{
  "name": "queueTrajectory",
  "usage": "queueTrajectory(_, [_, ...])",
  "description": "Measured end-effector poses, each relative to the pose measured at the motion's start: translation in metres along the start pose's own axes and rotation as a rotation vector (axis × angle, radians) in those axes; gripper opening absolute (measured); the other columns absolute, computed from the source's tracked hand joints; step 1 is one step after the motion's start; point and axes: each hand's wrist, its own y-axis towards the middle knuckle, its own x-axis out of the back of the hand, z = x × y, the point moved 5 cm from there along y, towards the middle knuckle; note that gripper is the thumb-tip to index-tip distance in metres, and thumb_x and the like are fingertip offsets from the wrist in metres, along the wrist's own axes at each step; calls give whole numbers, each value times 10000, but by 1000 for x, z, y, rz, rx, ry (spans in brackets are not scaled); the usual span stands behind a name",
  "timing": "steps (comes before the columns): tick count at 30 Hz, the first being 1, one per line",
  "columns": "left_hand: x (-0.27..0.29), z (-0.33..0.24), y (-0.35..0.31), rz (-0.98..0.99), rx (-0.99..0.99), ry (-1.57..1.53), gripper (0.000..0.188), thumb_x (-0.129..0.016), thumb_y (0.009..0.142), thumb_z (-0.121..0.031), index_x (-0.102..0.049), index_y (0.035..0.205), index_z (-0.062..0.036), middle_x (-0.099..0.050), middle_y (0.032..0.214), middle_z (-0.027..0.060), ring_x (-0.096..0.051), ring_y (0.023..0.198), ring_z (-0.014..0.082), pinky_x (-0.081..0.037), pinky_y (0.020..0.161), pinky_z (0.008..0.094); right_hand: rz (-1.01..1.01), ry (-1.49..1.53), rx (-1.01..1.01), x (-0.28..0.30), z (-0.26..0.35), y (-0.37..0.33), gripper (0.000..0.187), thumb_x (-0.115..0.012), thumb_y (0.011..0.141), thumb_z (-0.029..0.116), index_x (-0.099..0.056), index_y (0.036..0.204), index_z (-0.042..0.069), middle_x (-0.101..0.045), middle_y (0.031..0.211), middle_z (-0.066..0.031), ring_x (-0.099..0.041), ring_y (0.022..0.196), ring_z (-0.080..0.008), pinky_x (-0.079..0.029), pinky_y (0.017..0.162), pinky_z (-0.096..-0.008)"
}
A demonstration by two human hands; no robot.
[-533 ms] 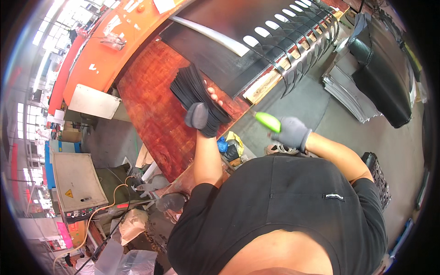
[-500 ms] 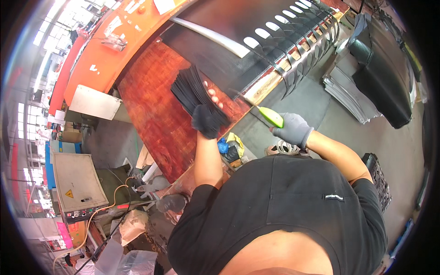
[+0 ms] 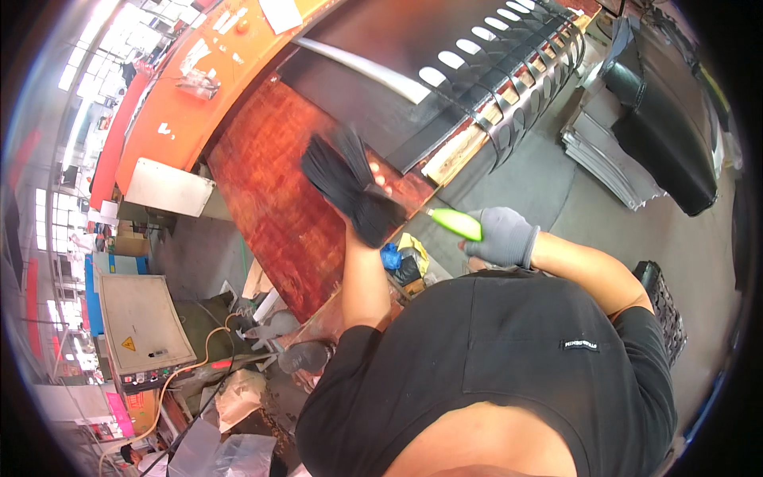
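Observation:
In a dark glove, my left hand [image 3: 369, 213] is closed round a fanned bundle of thin black strips [image 3: 327, 168]. Its bare fingertips show at the bundle's far right side. This bundle is above the reddish-brown wooden tabletop [image 3: 266, 179], and motion blurs it. My right hand [image 3: 505, 237], gloved in grey, grips a tool with a bright green handle [image 3: 456, 224]. A thin metal shank runs from the handle toward the lower right of the bundle. The tool's working end is blurred against the black strips, so I cannot tell its shape.
Black sheet material [image 3: 373, 95] with cut-out slots covers the far tabletop; its looped strips [image 3: 509, 131] hang over the wooden edge. At the right stand stacked sheets [image 3: 612, 163] beside a black padded piece [image 3: 666, 155]. An orange surface [image 3: 203, 87] curves along the far left.
My right hand has brought the green-handled tool left and slightly down, closer to the bundle. The left hand has shifted slightly down and right, tilting the strips, which now fan apart.

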Motion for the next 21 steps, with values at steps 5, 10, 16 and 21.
queueTrajectory(5, [29, 3, -19, -309, -41, 172, 984, -703, 630, -637, -359, 1279, 18, -568, 1090, 162, -587, 988, 315, -469, 913, 435, -104, -24, 32, 1, 5, 7, 311, -609, 756, 334, -607, 933, 78, -642, 832, -166, -617, 780, -351, -483, 724, -432])
queueTrajectory(10, [8, 14, -10, -246, 16, 370, 1048, -683, 577, -698, -364, 1273, 18, -574, 1034, 164, -607, 915, 309, -521, 833, 418, -30, -32, -13, -2, 8, 11, 350, -623, 757, 365, -619, 973, 90, -653, 850, -162, -626, 808, -342, -489, 735, -417])
queueTrajectory(16, [5, 5, -7, -198, -129, 203, 976, -646, 695, -642, -313, 1315, 35, -461, 1187, 164, -523, 1077, 292, -465, 913, 494, 9, -7, -87, -3, -7, -9, 273, -599, 755, 328, -631, 872, 83, -639, 791, -173, -616, 789, -360, -478, 709, -446])
queueTrajectory(21, [13, -11, -1, -122, -190, 14, 853, -599, 778, -587, -353, 1262, 71, -461, 1163, 160, -500, 1102, 307, -403, 973, 506, 144, -93, -120, -18, -20, -16, 339, -608, 739, 337, -630, 888, 33, -635, 763, -205, -626, 744, -353, -485, 688, -433])
